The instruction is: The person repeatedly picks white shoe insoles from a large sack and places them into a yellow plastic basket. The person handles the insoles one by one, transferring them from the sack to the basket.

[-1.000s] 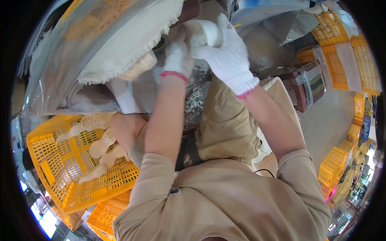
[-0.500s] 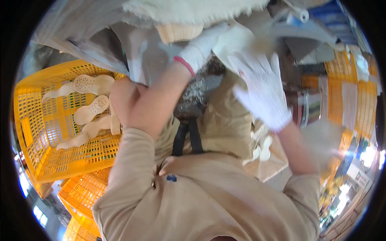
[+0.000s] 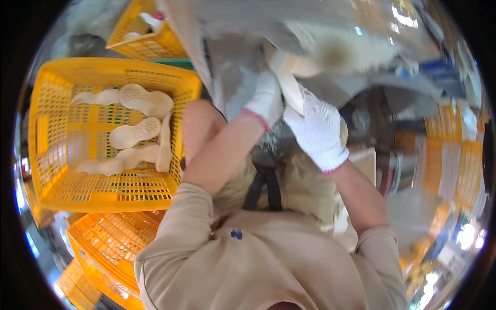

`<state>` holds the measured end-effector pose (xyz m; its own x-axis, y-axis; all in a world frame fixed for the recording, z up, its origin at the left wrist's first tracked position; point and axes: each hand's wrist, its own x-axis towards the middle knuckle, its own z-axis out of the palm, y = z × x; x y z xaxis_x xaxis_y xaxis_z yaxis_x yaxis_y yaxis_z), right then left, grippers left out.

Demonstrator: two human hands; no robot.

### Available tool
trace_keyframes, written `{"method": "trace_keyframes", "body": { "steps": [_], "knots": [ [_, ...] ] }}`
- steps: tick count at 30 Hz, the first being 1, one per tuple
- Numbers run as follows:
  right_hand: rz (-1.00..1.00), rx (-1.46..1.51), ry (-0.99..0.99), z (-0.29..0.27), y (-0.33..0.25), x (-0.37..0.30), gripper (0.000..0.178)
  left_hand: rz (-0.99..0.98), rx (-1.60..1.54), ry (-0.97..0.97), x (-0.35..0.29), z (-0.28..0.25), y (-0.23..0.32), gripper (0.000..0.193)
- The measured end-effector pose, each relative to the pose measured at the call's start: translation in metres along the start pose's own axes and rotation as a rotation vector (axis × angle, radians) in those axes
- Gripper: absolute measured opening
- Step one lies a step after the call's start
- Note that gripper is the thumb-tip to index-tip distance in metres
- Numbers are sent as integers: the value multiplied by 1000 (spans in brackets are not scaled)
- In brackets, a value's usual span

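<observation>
A pale, cream-coloured insole [image 3: 292, 94] slants between my two gloved hands, its far end close to a blurred tan rounded part of the machine in front of me. My right hand [image 3: 318, 126] is closed on its near end, thumb toward the middle. Along the insole's left side, my left hand [image 3: 267, 97] is closed against it; its fingertips are partly blurred. Both hands wear white knitted gloves with pink cuffs. To my left, several similar insoles [image 3: 135, 133] with small dots or holes lie in a yellow plastic crate [image 3: 116, 206].
More yellow crates [image 3: 111, 237] are stacked below the left one, and another crate [image 3: 147, 44] stands at the far left with small things in it. A grey machine housing [image 3: 232, 26] spans the front. Yellow crates [image 3: 434, 165] also stand at the right.
My view has shifted, so the left crate shows more fully. My right hand, spread half a second ago, has closed on the insole's near end. The insole is now angled between both hands.
</observation>
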<state>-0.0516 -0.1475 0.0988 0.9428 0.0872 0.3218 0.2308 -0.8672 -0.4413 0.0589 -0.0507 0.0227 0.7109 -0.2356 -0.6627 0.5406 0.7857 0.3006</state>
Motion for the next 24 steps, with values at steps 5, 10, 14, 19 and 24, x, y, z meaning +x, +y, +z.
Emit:
{"method": "trace_keyframes", "body": {
  "steps": [5, 10, 14, 19, 24],
  "knots": [
    [106, -66, -36, 8, 2, -9, 35, 45, 287, -282, 12, -33, -22, 40],
    [-156, -276, -30, 13, 8, 20, 32, 262, 175, -308, 18, -38, -37, 44],
    [485, 641, -464, -33, -13, 0, 65, -190, 212, -125, 23, -32, -23, 42],
    [623, 1362, -504, -4, -5, 30, 54, 214, 158, -199, 33, -13, -3, 40],
    [405, 927, -386, -36, -37, -38, 53, 76, 126, -318, 16, -23, -25, 39]
  ]
}}
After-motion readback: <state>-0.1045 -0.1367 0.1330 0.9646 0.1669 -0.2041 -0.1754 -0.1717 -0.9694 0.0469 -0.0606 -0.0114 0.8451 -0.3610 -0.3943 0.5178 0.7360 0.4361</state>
